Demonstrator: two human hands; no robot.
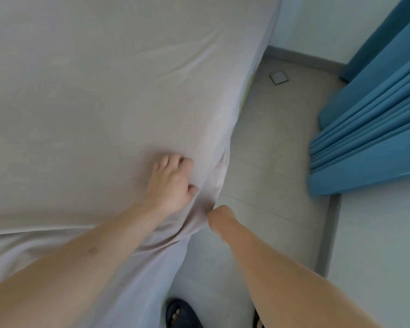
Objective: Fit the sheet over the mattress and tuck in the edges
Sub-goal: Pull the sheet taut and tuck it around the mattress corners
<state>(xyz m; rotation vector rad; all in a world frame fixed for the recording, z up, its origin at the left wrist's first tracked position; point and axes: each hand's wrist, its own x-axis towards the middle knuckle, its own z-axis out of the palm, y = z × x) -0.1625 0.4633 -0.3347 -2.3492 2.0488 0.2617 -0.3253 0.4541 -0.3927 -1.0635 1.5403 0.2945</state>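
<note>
Head camera looks down at the corner of a bed. The left hand (169, 183) lies on top of the sheet (81, 91) close to the corner, with the fingers bent and pressing into the cloth; the cloth is wrinkled around it, and it seems to pinch a fold near the thumb. The right hand (214, 217) is just beside the corner, lower, at the hanging side of the sheet. Most of it is hidden behind the cloth, only the wrist and the heel show, so it is not possible to tell if it holds the sheet or how far it is open.

The sheet is pale and covers the whole top of the mattress (245, 95), of which only a thin greenish strip shows at the right edge. At the corner the sheet is bunched, and it hangs loose down the near side.

Beside the bed is a light floor (270, 143). A blue curtain (369, 119) hangs at the right and reaches the floor. At the bottom edge, a foot in a dark slipper (182, 314) stands on the floor.
</note>
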